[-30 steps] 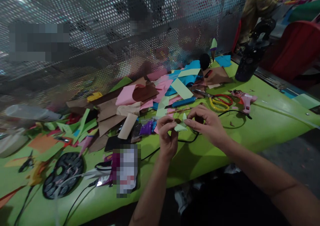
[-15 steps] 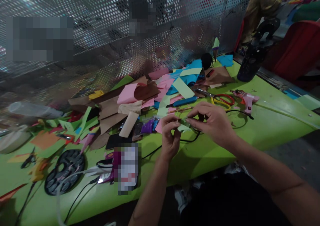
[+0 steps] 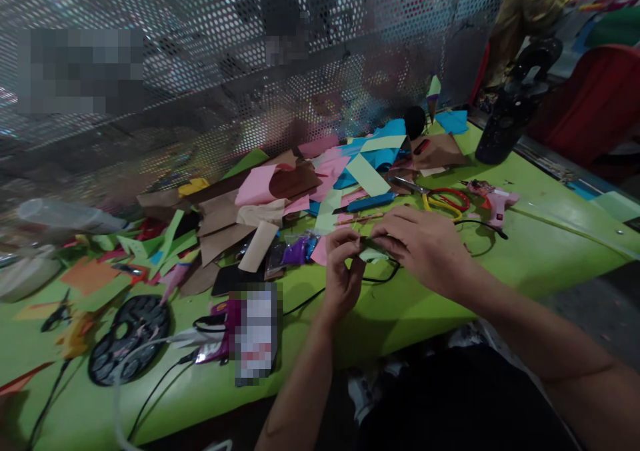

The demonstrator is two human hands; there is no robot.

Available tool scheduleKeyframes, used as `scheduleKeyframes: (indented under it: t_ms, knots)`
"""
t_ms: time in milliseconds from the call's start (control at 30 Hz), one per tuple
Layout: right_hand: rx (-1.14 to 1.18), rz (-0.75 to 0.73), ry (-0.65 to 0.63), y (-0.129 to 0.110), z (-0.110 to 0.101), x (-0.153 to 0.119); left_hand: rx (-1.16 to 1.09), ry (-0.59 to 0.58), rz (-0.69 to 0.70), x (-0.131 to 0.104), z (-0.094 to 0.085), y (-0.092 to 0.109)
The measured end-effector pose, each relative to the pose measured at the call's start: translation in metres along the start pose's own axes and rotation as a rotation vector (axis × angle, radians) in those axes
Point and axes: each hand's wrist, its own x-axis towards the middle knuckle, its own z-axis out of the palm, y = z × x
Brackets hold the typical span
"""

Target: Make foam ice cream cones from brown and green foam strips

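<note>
My left hand (image 3: 344, 271) pinches one end of a small pale green piece of paper (image 3: 374, 255) between thumb and fingertips. At its other side the fingers of my right hand (image 3: 425, 248) are closed on the same piece, which is partly hidden by them. Both hands are just above the green tabletop (image 3: 320, 344), with a black cable running beneath. Beyond my fingers lie a thin patterned stick (image 3: 357, 219) and a blue tool (image 3: 371, 202). Right of these are scissors (image 3: 445, 201) with red and yellow handles, and a pink glue gun (image 3: 499, 206).
Heaped paper scraps (image 3: 255, 188) fill the back edge, below a perforated metal panel (image 3: 200, 71). To the left are a phone (image 3: 257, 334), a black palette tray (image 3: 131, 341) and a yellow glue gun (image 3: 77, 336). A dark bottle (image 3: 505, 121) stands at the right corner.
My right hand has turned slightly, and its fingers now cover more of the green paper. My left hand has hardly moved. Other things on the table stay put.
</note>
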Motion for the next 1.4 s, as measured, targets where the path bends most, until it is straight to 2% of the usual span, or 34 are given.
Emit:
scheduleKeyframes:
  t_ms: [133,467,767,900,1067,1400]
  knots:
    - [-0.095,-0.043,-0.055,-0.003,-0.004,0.001,-0.004,-0.010,0.007,-0.001,0.000,0.000]
    - [-0.051,-0.062,0.041,0.000,0.003,0.001,0.015,-0.003,0.011,0.001,0.000,0.002]
    - [-0.274,-0.113,-0.103,-0.009,-0.008,0.006,0.058,-0.023,0.011,0.001,0.000,0.004]
    - [-0.373,-0.169,-0.143,-0.014,-0.013,0.011,0.058,-0.024,0.027,0.000,0.000,0.002]
    - [-0.474,-0.267,-0.113,-0.016,-0.016,0.015,0.050,-0.025,0.040,0.000,0.000,0.001]
    - [-0.471,-0.453,-0.137,-0.009,-0.018,0.021,0.017,-0.004,0.042,-0.002,0.000,-0.002]
